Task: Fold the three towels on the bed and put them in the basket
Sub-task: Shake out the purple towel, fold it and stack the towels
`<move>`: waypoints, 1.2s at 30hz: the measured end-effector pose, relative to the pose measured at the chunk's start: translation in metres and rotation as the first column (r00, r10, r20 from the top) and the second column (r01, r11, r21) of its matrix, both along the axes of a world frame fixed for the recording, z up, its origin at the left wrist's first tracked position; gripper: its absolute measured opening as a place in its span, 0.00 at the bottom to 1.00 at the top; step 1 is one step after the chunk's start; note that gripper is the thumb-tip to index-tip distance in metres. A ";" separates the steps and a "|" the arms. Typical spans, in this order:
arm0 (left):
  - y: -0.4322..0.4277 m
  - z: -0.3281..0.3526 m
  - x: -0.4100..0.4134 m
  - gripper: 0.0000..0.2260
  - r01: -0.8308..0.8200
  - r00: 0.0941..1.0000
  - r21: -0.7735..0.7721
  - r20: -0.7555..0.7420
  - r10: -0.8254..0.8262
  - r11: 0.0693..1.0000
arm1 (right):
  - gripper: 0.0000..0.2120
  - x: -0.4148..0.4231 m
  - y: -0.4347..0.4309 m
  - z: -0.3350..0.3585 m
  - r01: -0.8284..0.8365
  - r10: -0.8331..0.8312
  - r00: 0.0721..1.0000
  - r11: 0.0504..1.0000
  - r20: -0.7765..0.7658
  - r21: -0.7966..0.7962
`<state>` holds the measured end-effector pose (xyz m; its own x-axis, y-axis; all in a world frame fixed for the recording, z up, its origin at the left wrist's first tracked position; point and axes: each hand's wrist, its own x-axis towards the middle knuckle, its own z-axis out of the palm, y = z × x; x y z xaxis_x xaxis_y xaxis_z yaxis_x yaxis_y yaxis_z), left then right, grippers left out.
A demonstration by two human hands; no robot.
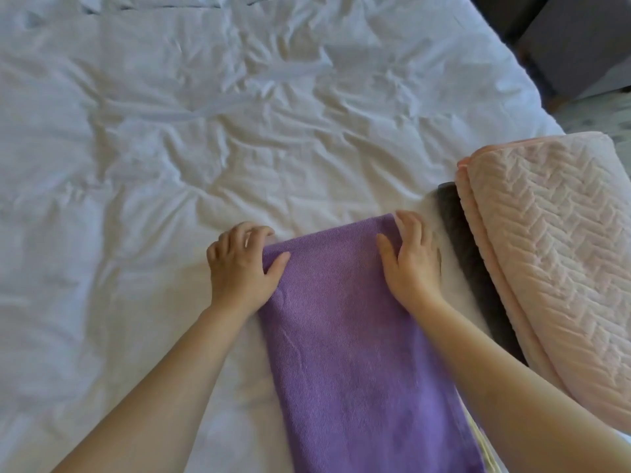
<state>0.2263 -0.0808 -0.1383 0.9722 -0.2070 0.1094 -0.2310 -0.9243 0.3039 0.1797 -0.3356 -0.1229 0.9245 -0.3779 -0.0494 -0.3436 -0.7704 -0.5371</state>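
Near the front edge of the bed point(170, 148), both of the person's bare hands sit on the far end of a purple towel point(341, 353). The left hand point(239, 264) grips the towel's far left corner: its thumb lies across the top of the cloth while the other fingers curl round the edge, their tips hidden by the fold. The right hand point(409, 257) lies on the far right corner with fingers nearly straight and slightly spread, palm down, pressing the cloth and clasping nothing. The purple towel is folded into a long band that runs from the hands back toward the person and out of the bottom of the view, lying flat on the bedding between the two forearms. To its right, near but not touching it, a pink towel point(553, 240) with a raised herringbone weave lies folded in several layers at the bed's right side. A dark grey layer point(474, 268) shows from under its left edge, and whether that is a towel or something else cannot be told. A strip of white bedding separates this grey layer from the right hand. The bed carries a white cover, heavily creased, with wrinkles spreading across the middle and far side. Beyond the bed's far right corner stands a piece of dark grey furniture point(580, 39), and below it a patch of pale, faintly patterned floor point(601, 114) is visible.
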 end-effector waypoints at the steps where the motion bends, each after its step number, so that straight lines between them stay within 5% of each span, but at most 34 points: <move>1: -0.008 0.002 -0.004 0.23 0.074 0.997 0.013 0.001 -0.074 0.997 | 0.26 -0.016 0.008 0.001 -0.080 0.079 0.996 0.996 -0.038 -0.032; 4: -0.025 0.000 -0.013 0.31 0.217 0.963 0.147 -0.195 -0.187 0.965 | 0.29 -0.068 0.021 -0.007 -0.257 0.216 0.929 0.961 -0.301 -0.104; 10: -0.025 0.009 0.010 0.42 0.145 0.921 0.316 -0.389 -0.011 0.938 | 0.35 -0.133 -0.005 0.001 -0.050 -0.002 0.933 0.990 -0.361 -0.134; 16: -0.016 0.036 0.045 0.20 0.025 0.661 -0.051 -0.749 -0.055 0.998 | 0.30 -0.182 -0.021 0.016 0.146 -0.041 0.843 0.977 -0.537 0.155; 20: -0.015 0.044 0.032 0.15 0.066 0.801 0.028 -0.598 -0.037 0.997 | 0.16 -0.179 -0.027 0.024 0.147 0.013 0.859 0.951 -0.512 0.271; 24: -0.023 0.065 0.018 0.16 0.093 0.936 0.122 -0.348 -0.045 0.988 | 0.16 -0.176 -0.029 0.048 -0.008 0.062 0.893 0.992 -0.446 0.122; 28: -0.043 0.103 0.018 0.15 0.090 0.979 0.018 -0.187 -0.085 0.996 | 0.18 -0.170 -0.045 0.088 -0.039 0.035 0.938 0.999 -0.344 -0.004; 36: -0.136 0.204 0.043 0.14 0.167 0.985 -0.211 -0.003 -0.172 0.963 | 0.16 -0.156 -0.158 0.191 0.048 -0.030 0.989 0.991 -0.144 0.124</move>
<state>0.2698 -0.2171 0.0656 0.9275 -0.3435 0.1476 -0.3701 -0.7875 0.4928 0.0241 -0.4938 0.0678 0.8894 -0.3961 -0.2283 -0.4516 -0.6836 -0.5733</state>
